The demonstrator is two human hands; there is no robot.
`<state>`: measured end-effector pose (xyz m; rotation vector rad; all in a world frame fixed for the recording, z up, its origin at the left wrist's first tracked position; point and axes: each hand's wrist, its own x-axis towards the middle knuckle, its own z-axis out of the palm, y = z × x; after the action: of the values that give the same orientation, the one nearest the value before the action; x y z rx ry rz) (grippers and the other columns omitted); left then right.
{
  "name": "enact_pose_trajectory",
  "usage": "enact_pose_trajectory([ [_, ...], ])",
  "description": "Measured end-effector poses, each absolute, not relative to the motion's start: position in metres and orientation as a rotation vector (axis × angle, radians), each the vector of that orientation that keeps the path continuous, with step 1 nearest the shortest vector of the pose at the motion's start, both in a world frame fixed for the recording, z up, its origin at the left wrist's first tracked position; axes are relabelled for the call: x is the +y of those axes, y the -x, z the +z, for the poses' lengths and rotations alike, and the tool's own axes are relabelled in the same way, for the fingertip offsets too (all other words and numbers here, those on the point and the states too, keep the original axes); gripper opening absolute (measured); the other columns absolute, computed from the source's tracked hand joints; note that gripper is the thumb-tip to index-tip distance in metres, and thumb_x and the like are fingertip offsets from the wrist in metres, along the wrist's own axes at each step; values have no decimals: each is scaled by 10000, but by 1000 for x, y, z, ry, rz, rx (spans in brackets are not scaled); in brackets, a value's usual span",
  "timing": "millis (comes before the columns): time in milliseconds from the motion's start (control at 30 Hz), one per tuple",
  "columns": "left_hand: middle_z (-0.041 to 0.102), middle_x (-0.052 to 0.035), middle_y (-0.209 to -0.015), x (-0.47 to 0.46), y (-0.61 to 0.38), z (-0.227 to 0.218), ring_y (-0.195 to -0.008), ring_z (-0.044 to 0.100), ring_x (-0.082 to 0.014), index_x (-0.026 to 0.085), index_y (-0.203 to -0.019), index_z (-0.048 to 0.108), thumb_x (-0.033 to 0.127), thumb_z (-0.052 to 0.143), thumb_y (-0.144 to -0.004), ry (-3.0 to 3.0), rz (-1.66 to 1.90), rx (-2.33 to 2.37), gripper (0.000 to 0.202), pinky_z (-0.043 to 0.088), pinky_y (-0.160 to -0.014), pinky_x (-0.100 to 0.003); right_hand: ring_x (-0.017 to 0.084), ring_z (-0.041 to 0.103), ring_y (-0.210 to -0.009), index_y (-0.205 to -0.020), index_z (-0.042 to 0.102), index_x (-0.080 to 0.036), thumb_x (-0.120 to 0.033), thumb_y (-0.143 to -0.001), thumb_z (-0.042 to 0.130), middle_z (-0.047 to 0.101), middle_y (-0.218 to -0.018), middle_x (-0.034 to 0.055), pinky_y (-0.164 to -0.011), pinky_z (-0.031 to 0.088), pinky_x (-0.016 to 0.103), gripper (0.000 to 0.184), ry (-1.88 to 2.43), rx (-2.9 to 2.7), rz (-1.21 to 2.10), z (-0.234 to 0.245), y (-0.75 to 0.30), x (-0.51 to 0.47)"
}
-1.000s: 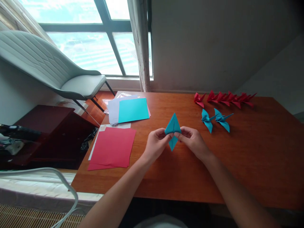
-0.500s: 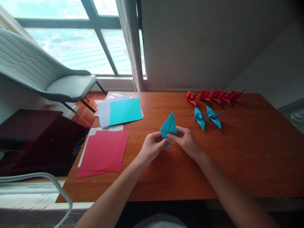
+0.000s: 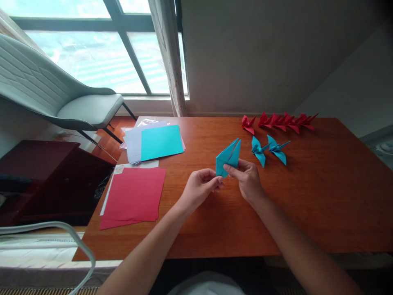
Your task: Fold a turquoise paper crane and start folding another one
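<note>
A half-folded blue paper piece (image 3: 227, 157) is held above the middle of the wooden table (image 3: 322, 196); its two long points tilt up and to the right. My right hand (image 3: 248, 179) pinches its lower right edge. My left hand (image 3: 201, 186) pinches the lower left corner with thumb and fingertips. Two finished blue paper cranes (image 3: 267, 149) lie just right of the piece, and a row of several red paper cranes (image 3: 279, 121) lies behind them near the wall.
A stack of red paper sheets (image 3: 133, 196) lies at the table's left edge, with a stack of pale sheets topped by a turquoise sheet (image 3: 161, 141) behind it. A grey chair (image 3: 61, 102) stands by the window at the left. A dark low cabinet (image 3: 46, 172) sits beside the table.
The blue piece has turned from pointing straight up to leaning right, and its lower tip no longer hangs below my fingers. Both hands shifted slightly with it.
</note>
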<state>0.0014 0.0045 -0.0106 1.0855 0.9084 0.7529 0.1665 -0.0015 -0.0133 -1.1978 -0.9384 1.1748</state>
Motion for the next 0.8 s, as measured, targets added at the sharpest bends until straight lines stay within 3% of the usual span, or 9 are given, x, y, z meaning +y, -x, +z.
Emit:
enact_pose_trajectory([
  [467, 642, -4, -608, -1, 1, -6, -559, 598, -125, 163, -698, 611, 523, 736, -832, -1205, 716, 901, 404, 480, -569, -236, 127, 435, -551, -632, 622, -214, -547, -822, 720, 529, -582, -14, -514, 370, 279, 395, 1220, -931, 1138, -19, -171, 0],
  [800, 705, -13, -765, 0, 2, -1, -698, 604, -141, 143, -866, 751, 517, 751, -824, -1146, 903, 992, 377, 468, -654, -240, 128, 497, -601, -782, 711, -206, -544, -794, 754, 642, -697, -4, -565, 420, 267, 341, 1203, -1172, 1305, -8, -156, -6],
])
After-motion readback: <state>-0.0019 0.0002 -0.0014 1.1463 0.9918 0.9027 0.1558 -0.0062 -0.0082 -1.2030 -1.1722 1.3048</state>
